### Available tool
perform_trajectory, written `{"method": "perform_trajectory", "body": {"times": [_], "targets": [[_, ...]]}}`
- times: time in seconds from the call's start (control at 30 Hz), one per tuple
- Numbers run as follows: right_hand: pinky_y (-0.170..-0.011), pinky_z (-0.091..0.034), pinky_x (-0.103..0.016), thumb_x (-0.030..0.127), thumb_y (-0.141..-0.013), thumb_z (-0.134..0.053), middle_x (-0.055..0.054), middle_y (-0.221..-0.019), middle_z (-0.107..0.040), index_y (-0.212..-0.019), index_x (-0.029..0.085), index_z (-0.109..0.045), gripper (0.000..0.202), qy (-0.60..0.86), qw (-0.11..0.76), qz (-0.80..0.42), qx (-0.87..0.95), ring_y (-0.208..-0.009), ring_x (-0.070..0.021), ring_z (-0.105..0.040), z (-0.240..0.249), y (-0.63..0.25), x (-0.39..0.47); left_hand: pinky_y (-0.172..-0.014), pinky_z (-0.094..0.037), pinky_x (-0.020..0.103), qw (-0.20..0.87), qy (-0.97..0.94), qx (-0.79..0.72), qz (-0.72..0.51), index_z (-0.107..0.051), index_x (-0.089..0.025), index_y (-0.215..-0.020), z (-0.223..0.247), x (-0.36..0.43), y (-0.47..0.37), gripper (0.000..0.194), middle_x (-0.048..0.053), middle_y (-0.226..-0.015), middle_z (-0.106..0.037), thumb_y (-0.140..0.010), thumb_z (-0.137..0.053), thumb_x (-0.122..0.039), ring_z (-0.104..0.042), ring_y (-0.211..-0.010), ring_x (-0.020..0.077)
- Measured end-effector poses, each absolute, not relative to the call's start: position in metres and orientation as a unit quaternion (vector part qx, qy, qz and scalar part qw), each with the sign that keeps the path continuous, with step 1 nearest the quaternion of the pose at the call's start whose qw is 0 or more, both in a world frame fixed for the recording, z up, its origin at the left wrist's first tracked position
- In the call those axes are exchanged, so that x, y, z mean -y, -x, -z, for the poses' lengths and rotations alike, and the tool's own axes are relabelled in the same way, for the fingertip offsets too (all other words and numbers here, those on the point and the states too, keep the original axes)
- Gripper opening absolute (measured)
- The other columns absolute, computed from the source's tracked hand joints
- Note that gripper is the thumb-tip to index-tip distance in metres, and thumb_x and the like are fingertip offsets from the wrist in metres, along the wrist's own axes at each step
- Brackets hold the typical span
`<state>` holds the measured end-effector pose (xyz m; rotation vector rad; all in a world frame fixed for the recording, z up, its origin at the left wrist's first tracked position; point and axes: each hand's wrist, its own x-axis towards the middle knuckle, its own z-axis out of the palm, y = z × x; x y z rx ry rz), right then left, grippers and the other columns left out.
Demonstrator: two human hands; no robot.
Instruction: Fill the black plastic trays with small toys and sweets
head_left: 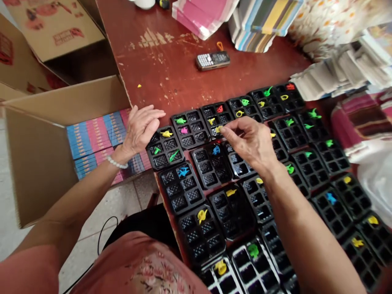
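Many black trays (232,218) cover the counter (171,77) from centre to lower right of frame; most hold only one or two coloured figures (183,171), with most visible compartments unfilled. Right hand (252,141) pinches a yellow figure (218,129) at an upper-centre tray (209,111); left hand (139,130) open, holding nothing, beside the leftmost tray (165,149)
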<state>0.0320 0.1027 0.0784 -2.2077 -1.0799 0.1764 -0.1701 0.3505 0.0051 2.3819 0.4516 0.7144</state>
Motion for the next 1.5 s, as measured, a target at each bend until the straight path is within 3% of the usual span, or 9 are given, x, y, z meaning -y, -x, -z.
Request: {"method": "perform_trajectory", "body": {"times": [0.2,0.37,0.7,0.93,1.27,1.4,1.5], "targets": [[-0.072,-0.050,-0.037,0.054,-0.096,-0.063,-0.006,-0.082,-0.072,-0.082,0.025,-0.073,0.034,0.832,0.309,-0.094,0.451,-0.077,-0.0220,-0.065,-0.091,0.017,-0.095,-0.125,-0.018,0.058,0.301,-0.901,-0.176,-0.257,-0.073,-0.028,-0.111,-0.006,-0.353,0.166,0.064,0.002,-0.126,-0.075,-0.103,-0.024,-0.067,-0.056,-0.137,0.0269],[-0.071,-0.051,-0.034,0.040,-0.101,-0.060,-0.005,-0.083,-0.070,-0.087,0.024,-0.073,0.026,0.796,0.305,-0.134,0.506,-0.076,-0.0195,-0.064,-0.098,0.069,-0.084,-0.127,-0.016,0.060,0.338,-0.888,-0.182,-0.254,-0.072,-0.027,-0.114,-0.003,-0.358,0.167,0.069,-0.002,-0.126,-0.074,-0.100,-0.023,-0.074,-0.056,-0.136,0.0256],[-0.079,-0.042,-0.036,0.037,-0.107,-0.052,-0.007,-0.097,-0.071,-0.097,0.022,-0.073,0.027,0.782,0.164,-0.054,0.599,-0.090,-0.0213,-0.062,-0.072,0.130,-0.089,-0.127,-0.024,0.056,0.391,-0.847,-0.156,-0.324,-0.074,-0.032,-0.111,0.003,-0.358,0.173,0.050,0.001,-0.127,-0.074,-0.105,-0.032,-0.059,-0.060,-0.133,0.0262],[-0.075,-0.036,-0.038,0.037,-0.105,-0.056,-0.006,-0.092,-0.071,-0.094,0.022,-0.072,0.024,0.782,0.102,-0.012,0.614,-0.084,-0.0225,-0.058,-0.074,0.142,-0.077,-0.124,-0.033,0.048,0.398,-0.842,-0.155,-0.331,-0.073,-0.029,-0.113,0.002,-0.353,0.182,0.056,0.003,-0.127,-0.074,-0.106,-0.026,-0.059,-0.061,-0.131,0.0238],[-0.074,-0.046,-0.037,0.026,-0.104,-0.056,-0.007,-0.097,-0.073,-0.104,0.022,-0.072,0.016,0.801,0.160,0.001,0.577,-0.084,-0.0208,-0.065,-0.076,0.150,-0.046,-0.119,-0.038,0.046,0.402,-0.831,-0.172,-0.345,-0.074,-0.031,-0.111,0.014,-0.348,0.178,0.060,0.000,-0.124,-0.075,-0.106,-0.022,-0.059,-0.064,-0.125,0.0236],[-0.075,-0.053,-0.039,0.021,-0.101,-0.058,-0.008,-0.097,-0.074,-0.108,0.023,-0.072,0.016,0.798,0.244,0.010,0.551,-0.085,-0.0204,-0.067,-0.112,0.169,-0.024,-0.116,-0.041,0.045,0.406,-0.827,-0.178,-0.345,-0.073,-0.031,-0.111,0.012,-0.349,0.179,0.066,0.000,-0.124,-0.075,-0.103,-0.019,-0.067,-0.065,-0.123,0.0237],[-0.073,-0.056,-0.038,0.028,-0.099,-0.060,-0.004,-0.097,-0.075,-0.115,0.033,-0.074,0.022,0.781,0.308,0.001,0.543,-0.084,-0.0190,-0.067,-0.157,0.195,-0.014,-0.109,-0.043,0.043,0.396,-0.845,-0.181,-0.312,-0.071,-0.027,-0.115,0.007,-0.351,0.183,0.081,-0.001,-0.126,-0.074,-0.098,-0.010,-0.077,-0.064,-0.123,0.0218]]}}
